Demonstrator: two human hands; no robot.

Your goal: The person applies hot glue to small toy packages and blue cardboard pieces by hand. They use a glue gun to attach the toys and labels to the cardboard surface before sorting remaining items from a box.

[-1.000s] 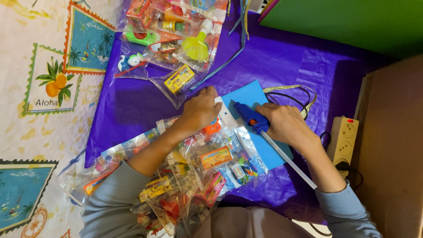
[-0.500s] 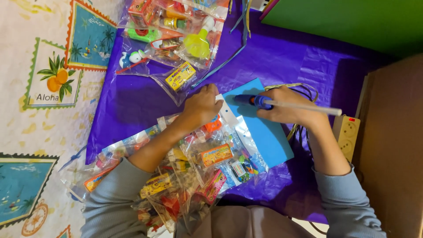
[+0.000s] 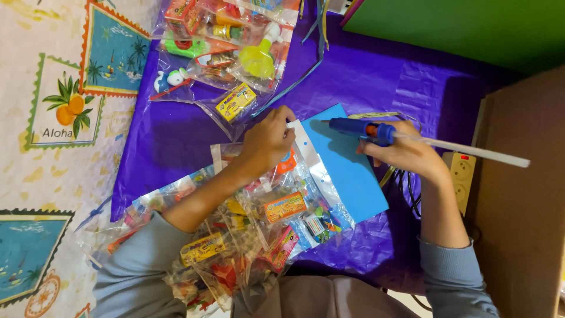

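Observation:
My right hand (image 3: 406,154) grips a blue glue gun (image 3: 362,129) with a long white glue stick (image 3: 471,152) pointing right; its nozzle points left over a blue card (image 3: 347,168). My left hand (image 3: 268,141) presses the white top strip of a clear plastic packet of small toys (image 3: 300,200) that lies along the card's left edge. Both arms wear grey sleeves.
Several clear toy packets are heaped by my left arm (image 3: 223,253), and more lie at the top (image 3: 229,41). A purple sheet (image 3: 376,76) covers the work area. A power strip (image 3: 462,176) and cables sit right, next to a brown cardboard wall (image 3: 524,224). A patterned cloth (image 3: 59,118) lies left.
My right hand has swung the glue gun from slanting down over the card to lying level, nozzle leftward, and moved right. My left hand stays on the packet.

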